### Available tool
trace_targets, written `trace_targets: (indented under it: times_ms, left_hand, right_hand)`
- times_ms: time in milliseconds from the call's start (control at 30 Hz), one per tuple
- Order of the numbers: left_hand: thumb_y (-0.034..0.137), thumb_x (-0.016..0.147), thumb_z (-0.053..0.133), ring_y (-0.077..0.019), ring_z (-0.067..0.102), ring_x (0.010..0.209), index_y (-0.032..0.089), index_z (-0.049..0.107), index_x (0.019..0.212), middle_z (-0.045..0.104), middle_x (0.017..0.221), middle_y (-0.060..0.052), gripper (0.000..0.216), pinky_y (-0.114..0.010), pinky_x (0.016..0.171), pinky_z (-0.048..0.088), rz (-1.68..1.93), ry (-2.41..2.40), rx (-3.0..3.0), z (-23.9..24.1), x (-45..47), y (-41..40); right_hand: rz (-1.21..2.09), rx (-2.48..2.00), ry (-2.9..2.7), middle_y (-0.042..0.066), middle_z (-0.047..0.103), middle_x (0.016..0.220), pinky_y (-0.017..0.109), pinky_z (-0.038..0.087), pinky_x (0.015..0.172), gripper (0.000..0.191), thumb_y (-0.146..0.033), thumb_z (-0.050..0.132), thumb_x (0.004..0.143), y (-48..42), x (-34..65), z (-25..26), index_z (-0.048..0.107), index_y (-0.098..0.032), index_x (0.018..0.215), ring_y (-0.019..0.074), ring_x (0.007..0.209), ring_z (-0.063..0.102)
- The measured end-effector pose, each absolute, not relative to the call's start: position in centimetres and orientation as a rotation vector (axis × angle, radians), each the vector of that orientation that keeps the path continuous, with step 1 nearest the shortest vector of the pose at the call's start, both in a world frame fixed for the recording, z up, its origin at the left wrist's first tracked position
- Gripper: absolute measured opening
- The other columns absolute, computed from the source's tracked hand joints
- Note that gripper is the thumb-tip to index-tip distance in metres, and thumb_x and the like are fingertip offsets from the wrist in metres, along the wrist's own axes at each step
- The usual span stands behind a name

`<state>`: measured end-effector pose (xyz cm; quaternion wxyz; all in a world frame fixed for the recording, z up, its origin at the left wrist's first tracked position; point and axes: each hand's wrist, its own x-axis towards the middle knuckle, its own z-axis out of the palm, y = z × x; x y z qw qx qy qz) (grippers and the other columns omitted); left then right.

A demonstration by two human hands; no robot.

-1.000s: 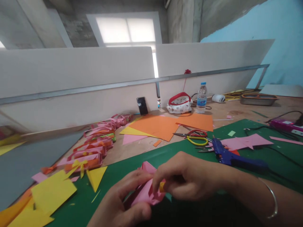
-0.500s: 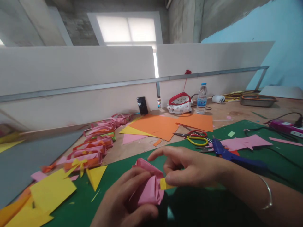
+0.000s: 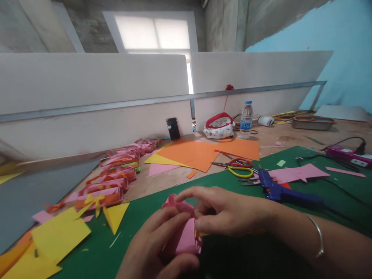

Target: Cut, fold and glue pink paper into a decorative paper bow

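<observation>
My left hand (image 3: 158,242) is wrapped round a small folded pink paper bag (image 3: 186,236) and holds it above the green cutting mat (image 3: 139,217). My right hand (image 3: 223,211) pinches a yellow paper piece (image 3: 201,234), mostly hidden under the thumb, against the bag's right side. The right index finger reaches over the bag's top edge. To the left stands a row of finished-looking pink and orange paper bags (image 3: 116,182), the nearest with a yellow paper bow (image 3: 94,200).
A blue glue gun (image 3: 286,192) and scissors (image 3: 240,171) lie beyond my right hand. Yellow sheets (image 3: 61,236) are at left, orange sheets (image 3: 188,151) ahead. A phone (image 3: 173,129), pouch (image 3: 219,126) and water bottle (image 3: 246,121) stand along the white partition (image 3: 95,77).
My right hand has moved left, bringing the yellow piece up against the pink bag, where less of it shows. The camera view has shifted slightly.
</observation>
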<state>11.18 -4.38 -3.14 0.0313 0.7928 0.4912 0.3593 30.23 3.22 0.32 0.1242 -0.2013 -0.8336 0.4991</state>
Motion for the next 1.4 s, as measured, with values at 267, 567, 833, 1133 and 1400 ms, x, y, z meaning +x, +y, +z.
trace_targets:
  times_ms: [267,567,833,1133,1400]
  left_hand:
    - [0.043,0.062,0.073,-0.0173,0.062,0.086,0.032,0.064,0.097,0.065,0.096,0.001,0.038,-0.023,0.074,0.052,1.038,1.559,2.475,-3.3,11.5,-4.5]
    - [0.038,0.066,0.069,-0.0186,0.062,0.088,0.028,0.058,0.105,0.063,0.099,-0.002,0.041,-0.027,0.076,0.052,0.912,1.699,2.596,-3.8,11.2,-4.6]
    - [0.046,0.070,0.065,-0.0197,0.062,0.096,0.028,0.051,0.112,0.067,0.105,-0.001,0.047,-0.033,0.086,0.050,0.891,1.658,2.650,-4.1,10.7,-4.6]
    - [0.032,0.083,0.051,-0.0151,0.062,0.095,0.026,0.055,0.109,0.065,0.107,-0.001,0.026,-0.026,0.086,0.049,0.815,1.599,2.160,-3.6,11.7,-4.6]
    - [0.031,0.082,0.052,-0.0182,0.063,0.095,0.025,0.056,0.108,0.067,0.106,-0.003,0.027,-0.031,0.087,0.050,0.848,1.601,2.053,-3.6,11.8,-4.5]
  right_hand:
    - [1.074,-0.480,-2.596,-0.005,0.059,0.067,0.019,0.038,0.056,0.058,-0.010,0.049,0.075,3.3,29.9,0.1,0.036,-0.019,0.131,0.0093,0.059,0.050]
    - [1.104,-0.429,-2.604,-0.004,0.056,0.072,0.018,0.040,0.060,0.056,-0.016,0.055,0.077,3.4,30.0,0.0,0.040,-0.018,0.130,0.0092,0.063,0.051]
    - [1.039,-0.447,-2.643,-0.003,0.059,0.071,0.018,0.040,0.060,0.057,-0.016,0.054,0.077,3.7,29.8,-0.3,0.039,-0.018,0.131,0.0095,0.061,0.051]
    - [0.976,-0.414,-2.735,0.001,0.062,0.087,0.019,0.039,0.061,0.062,-0.023,0.056,0.080,3.7,30.0,0.1,0.032,-0.022,0.136,0.0113,0.067,0.053]
    - [0.910,-0.373,-2.749,0.000,0.061,0.085,0.019,0.039,0.061,0.064,-0.012,0.050,0.080,3.7,30.1,0.2,0.028,-0.023,0.139,0.0103,0.065,0.052]
